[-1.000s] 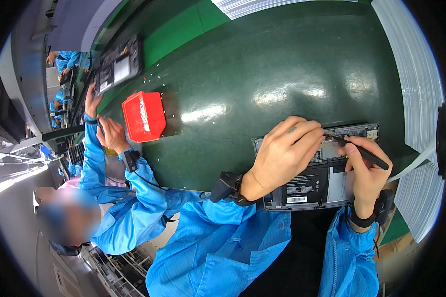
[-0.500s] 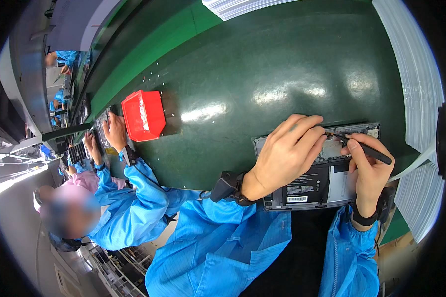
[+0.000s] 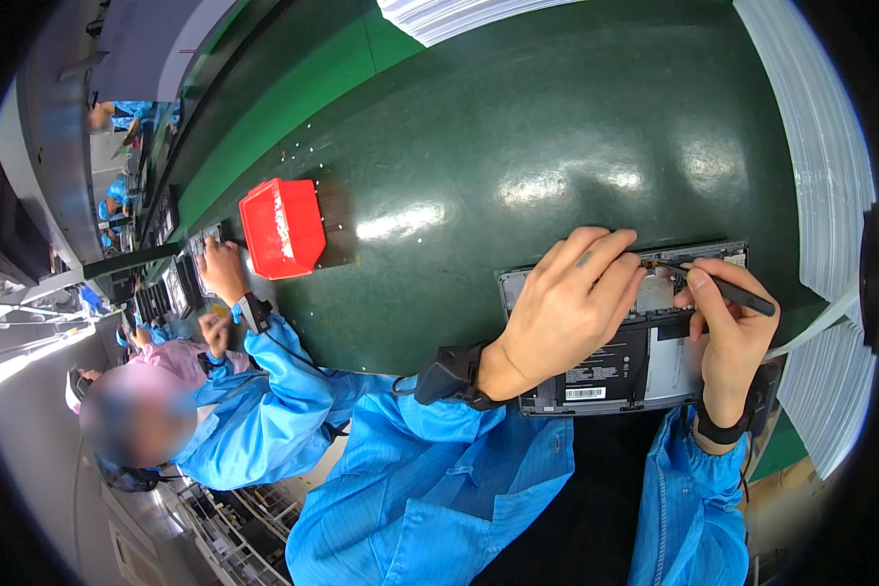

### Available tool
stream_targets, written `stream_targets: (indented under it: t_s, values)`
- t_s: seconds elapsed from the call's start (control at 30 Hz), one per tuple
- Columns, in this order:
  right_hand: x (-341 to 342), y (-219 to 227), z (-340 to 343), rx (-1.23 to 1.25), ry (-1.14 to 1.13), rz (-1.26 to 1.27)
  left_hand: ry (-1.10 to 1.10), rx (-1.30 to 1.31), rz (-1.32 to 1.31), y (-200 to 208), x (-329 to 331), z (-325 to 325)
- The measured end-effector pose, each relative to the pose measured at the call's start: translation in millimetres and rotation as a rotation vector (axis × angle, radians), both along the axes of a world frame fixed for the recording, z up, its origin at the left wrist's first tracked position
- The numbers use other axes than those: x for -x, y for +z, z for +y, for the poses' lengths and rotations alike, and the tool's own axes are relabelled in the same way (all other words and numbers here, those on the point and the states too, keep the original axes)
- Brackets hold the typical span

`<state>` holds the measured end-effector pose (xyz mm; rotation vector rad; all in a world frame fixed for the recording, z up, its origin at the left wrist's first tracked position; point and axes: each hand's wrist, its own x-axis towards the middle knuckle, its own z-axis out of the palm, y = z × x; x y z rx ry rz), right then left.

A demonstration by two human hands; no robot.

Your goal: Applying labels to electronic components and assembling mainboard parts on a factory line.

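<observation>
An opened laptop base (image 3: 510, 283) lies on the green table in front of me, its black battery (image 3: 596, 369) and circuit boards exposed. My right hand (image 3: 731, 317) grips black tweezers (image 3: 748, 297) by the body, over the laptop's right part. Their thin tip points left, at small parts near the far edge. My left hand (image 3: 571, 303) rests over the laptop's left half, holding nothing I can see. Its fingers stretch right, with fingertips close to the tweezers' tip; the thumb is hidden underneath.
A red plastic bin (image 3: 298, 230) stands left on the table (image 3: 439, 146), with small white bits scattered around it. Stacked white sheets (image 3: 820, 146) line the right side. More white sheets (image 3: 479, 15) lie at the far edge. A co-worker in a blue sleeve (image 3: 283, 356) works at left.
My hands stay at the same spot on the laptop, with the tweezers shifted only slightly. At left, the co-worker's nearer hand has drawn back from the work there.
</observation>
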<state>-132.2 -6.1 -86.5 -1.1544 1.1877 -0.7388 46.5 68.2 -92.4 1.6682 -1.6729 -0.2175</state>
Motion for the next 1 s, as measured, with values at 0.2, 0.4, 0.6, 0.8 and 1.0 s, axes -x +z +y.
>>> stream_targets:
  t_s: [0.2,0.4,0.6,0.8,1.0]
  values:
    - [-1.0,-0.8,1.4,-0.018,0.02,0.041,0.025,-0.008,-0.027,0.8,3.2,2.7]
    - [-2.7,-0.4,2.5,0.009,0.039,0.065,0.076,-0.031,-0.039,3.3,7.7,1.4]
    - [-0.4,-1.9,3.7,0.02,0.051,0.061,0.179,-0.174,0.051,11.2,8.4,-3.3]
    - [-1.3,-0.6,4.6,0.007,0.04,0.054,0.159,-0.36,0.206,11.7,-4.9,-5.1]
    - [-2.5,-0.8,3.6,0.02,0.068,0.066,0.166,-0.434,0.252,15.2,-3.2,-11.0]
